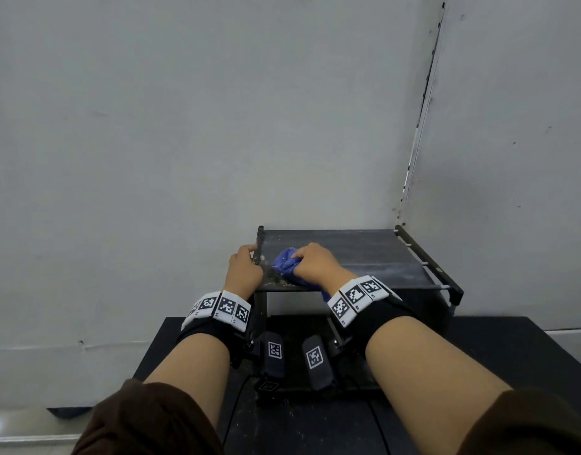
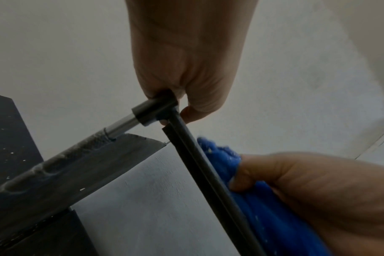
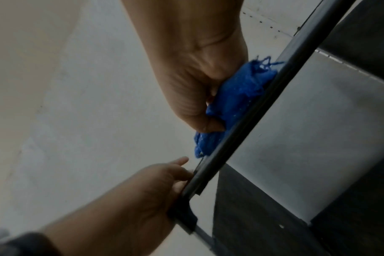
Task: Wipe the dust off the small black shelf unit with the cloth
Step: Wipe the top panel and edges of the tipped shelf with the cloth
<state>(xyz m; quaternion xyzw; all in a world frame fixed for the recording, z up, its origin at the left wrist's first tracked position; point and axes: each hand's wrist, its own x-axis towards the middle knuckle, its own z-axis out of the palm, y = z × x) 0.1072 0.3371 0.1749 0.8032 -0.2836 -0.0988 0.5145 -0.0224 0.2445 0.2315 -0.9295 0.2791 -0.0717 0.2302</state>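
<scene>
Your small black metal-framed shelf unit stands in the corner against the grey wall, on a low black platform. Your left hand curls round the shelf unit's left side rail, fingers over the bar and thumb beneath: a bracing grip. Your right hand bunches the crumpled blue cloth, fingers closed over the wad and pressing it onto the top panel near that same left rail. Pale dust streaks show across the panel to the right of the cloth, and gritty crumbs sit at the front-left corner, so by my reading the wipe is only partly done. To do this pass well, keep the left-hand brace firm so the light frame does not skid, flatten the wad for wider contact, and draw long overlapping strokes from the back edge toward the front rather than scrubbing on one spot; the crumbs will likely scatter if you flick. The head view alone shows the dusty spread of the panel. The left wrist view shows caked dust along a lower rail below the top panel, unseen from above. The right wrist view shows the cloth's frayed threads against the front rail.
</scene>
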